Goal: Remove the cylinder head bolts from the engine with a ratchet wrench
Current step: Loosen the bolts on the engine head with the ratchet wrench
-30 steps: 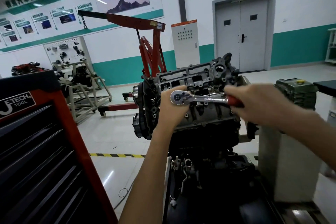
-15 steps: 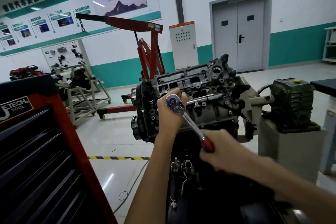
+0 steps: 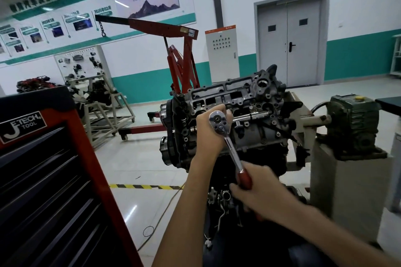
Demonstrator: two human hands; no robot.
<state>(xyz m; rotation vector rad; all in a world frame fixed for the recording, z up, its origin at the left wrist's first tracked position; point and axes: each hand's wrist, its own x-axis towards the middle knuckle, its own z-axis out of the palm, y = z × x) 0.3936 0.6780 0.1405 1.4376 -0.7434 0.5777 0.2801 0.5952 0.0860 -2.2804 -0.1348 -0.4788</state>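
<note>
The dark grey engine [image 3: 256, 115] sits tilted on a stand, its cylinder head face turned toward me. A chrome ratchet wrench [image 3: 227, 138] with a red handle has its round head against the left part of the cylinder head. My left hand [image 3: 211, 131] grips the tool just behind the ratchet head, where an extension bar runs right toward the engine. My right hand [image 3: 258, 188] grips the red handle, which points down and to the right. The bolt under the tool is hidden by my left hand.
A red and black tool cabinet [image 3: 50, 175] fills the left foreground. Behind the engine stands a red engine hoist [image 3: 180, 58]. A green gearbox [image 3: 353, 123] on a grey pedestal stands at the right. A cable lies on the floor below the engine.
My right hand has swung the wrench handle from pointing right, level with the head, down to lower right. My left hand has stayed at the ratchet head. The view has shifted slightly.
</note>
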